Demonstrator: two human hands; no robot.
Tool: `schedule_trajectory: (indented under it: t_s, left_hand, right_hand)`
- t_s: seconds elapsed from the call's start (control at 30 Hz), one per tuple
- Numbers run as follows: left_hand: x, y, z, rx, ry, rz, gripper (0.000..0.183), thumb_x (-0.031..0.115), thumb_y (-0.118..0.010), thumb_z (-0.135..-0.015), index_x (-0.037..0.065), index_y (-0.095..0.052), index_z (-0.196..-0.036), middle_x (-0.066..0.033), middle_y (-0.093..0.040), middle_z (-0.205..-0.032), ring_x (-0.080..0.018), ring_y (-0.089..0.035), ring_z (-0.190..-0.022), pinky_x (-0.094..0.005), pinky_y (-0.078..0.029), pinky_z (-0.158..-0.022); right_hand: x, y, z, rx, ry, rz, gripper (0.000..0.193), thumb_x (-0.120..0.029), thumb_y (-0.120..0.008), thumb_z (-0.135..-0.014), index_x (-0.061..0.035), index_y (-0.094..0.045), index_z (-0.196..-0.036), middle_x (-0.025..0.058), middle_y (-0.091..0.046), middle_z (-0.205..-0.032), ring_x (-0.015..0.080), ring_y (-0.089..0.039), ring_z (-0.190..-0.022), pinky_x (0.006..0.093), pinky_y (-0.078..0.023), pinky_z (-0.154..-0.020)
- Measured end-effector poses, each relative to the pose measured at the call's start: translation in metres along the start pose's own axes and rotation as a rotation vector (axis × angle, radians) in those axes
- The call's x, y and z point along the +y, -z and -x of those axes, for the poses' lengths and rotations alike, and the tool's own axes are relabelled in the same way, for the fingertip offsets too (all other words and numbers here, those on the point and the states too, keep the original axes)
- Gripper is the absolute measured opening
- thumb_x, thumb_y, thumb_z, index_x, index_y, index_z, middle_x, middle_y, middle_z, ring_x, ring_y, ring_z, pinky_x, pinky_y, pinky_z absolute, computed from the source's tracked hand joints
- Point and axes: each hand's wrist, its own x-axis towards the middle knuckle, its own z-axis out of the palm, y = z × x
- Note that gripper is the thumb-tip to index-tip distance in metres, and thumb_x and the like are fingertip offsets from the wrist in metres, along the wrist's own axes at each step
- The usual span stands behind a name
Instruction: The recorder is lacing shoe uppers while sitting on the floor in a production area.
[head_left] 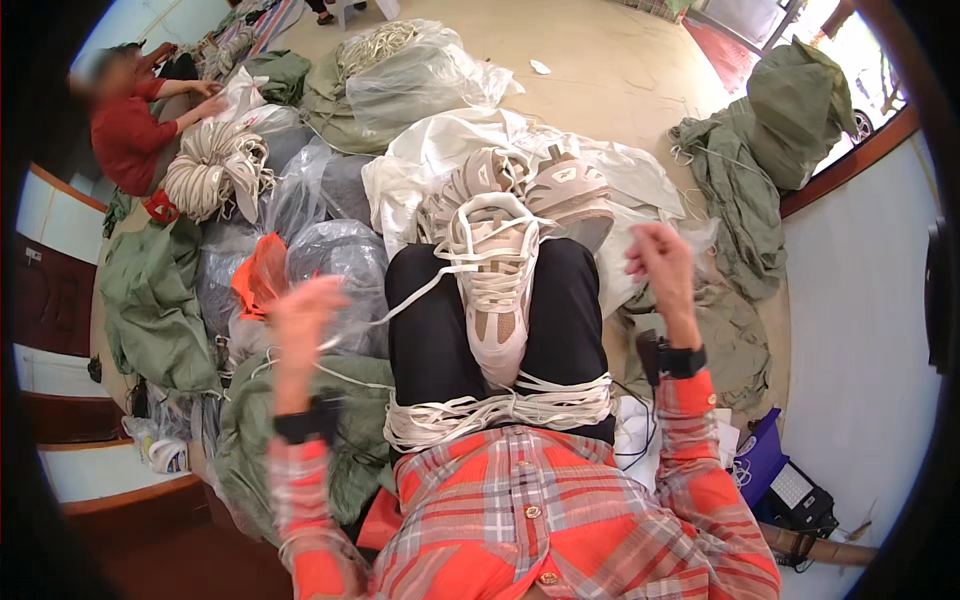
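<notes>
A beige-and-white sneaker (490, 310) lies between my thighs, toe toward me, with white laces criss-crossed over its tongue. One loose shoelace (415, 298) trails from it toward my left hand (308, 308). That hand is raised left of my knees and smeared by motion, so its grip on the lace is unclear. To the right of the shoe, my right hand (656, 256) is lifted with fingers curled in. What its fingertips pinch, if anything, does not show. A bundle of white laces (500, 413) lies across my lap. Just beyond my knees sit more sneakers (567, 190).
White sacking (640, 170) spreads under the farther shoes. Clear plastic bags (335, 255) and green sacks (150, 300) crowd the left floor. A co-worker in red (130, 135) sits at far left beside a bundle of shoes (215, 170). More green sacks (735, 190) lie right.
</notes>
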Motion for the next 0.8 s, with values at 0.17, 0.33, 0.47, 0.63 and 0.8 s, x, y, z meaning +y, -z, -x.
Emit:
schedule_trajectory:
  t_s: [0.17, 0.33, 0.47, 0.63, 0.8]
  left_hand:
    - [0.011, -0.148, -0.021, -0.274, 0.057, 0.036, 0.011, 0.011, -0.058, -0.082, 0.002, -0.062, -0.086, -0.0075, -0.066, -0.070, -0.0126, -0.059, -0.057, -0.0263, -0.046, -0.054]
    - [-0.002, -0.170, -0.036, -0.198, -0.204, -0.326, 0.013, 0.014, -0.061, -0.080, 0.002, -0.059, -0.080, -0.0167, -0.063, -0.068, -0.0300, -0.062, -0.060, -0.0372, -0.048, -0.054]
    - [-0.003, -0.178, -0.035, -0.121, -0.341, -0.570, 0.012, 0.014, -0.059, -0.081, 0.002, -0.054, -0.080, -0.0173, -0.061, -0.067, -0.0353, -0.062, -0.065, -0.0424, -0.048, -0.056]
    - [-0.002, -0.181, -0.038, -0.148, -0.406, -0.661, 0.012, 0.013, -0.059, -0.080, 0.003, -0.055, -0.081, -0.0167, -0.061, -0.068, -0.0338, -0.062, -0.066, -0.0404, -0.048, -0.057]
    - [-0.006, -0.169, -0.058, -0.431, -0.092, -0.205, 0.011, 0.013, -0.060, -0.078, 0.002, -0.060, -0.079, -0.0131, -0.061, -0.065, -0.0259, -0.060, -0.059, -0.0331, -0.047, -0.056]
  right_hand:
    - [0.007, -0.035, 0.022, -0.148, -0.031, 0.018, 0.015, -0.014, -0.055, -0.090, 0.0001, -0.061, -0.093, 0.0037, -0.060, -0.066, 0.0072, -0.055, -0.051, 0.0193, -0.042, -0.044]
    - [0.025, -0.038, 0.040, -0.155, -0.106, 0.038, 0.016, -0.015, -0.055, -0.090, -0.0001, -0.062, -0.093, 0.0034, -0.060, -0.065, 0.0071, -0.055, -0.051, 0.0196, -0.042, -0.044]
    - [0.032, -0.042, 0.051, -0.167, -0.148, 0.038, 0.017, -0.016, -0.056, -0.090, -0.0003, -0.062, -0.093, 0.0029, -0.060, -0.065, 0.0070, -0.055, -0.052, 0.0199, -0.042, -0.044]
    - [0.030, -0.051, 0.061, -0.212, -0.148, 0.051, 0.017, -0.016, -0.057, -0.090, -0.0008, -0.062, -0.094, 0.0027, -0.060, -0.065, 0.0067, -0.055, -0.052, 0.0198, -0.042, -0.045]
    - [0.031, -0.058, 0.066, -0.231, -0.177, -0.012, 0.017, -0.016, -0.057, -0.089, -0.0006, -0.062, -0.093, 0.0025, -0.060, -0.066, 0.0069, -0.055, -0.052, 0.0201, -0.042, -0.045]
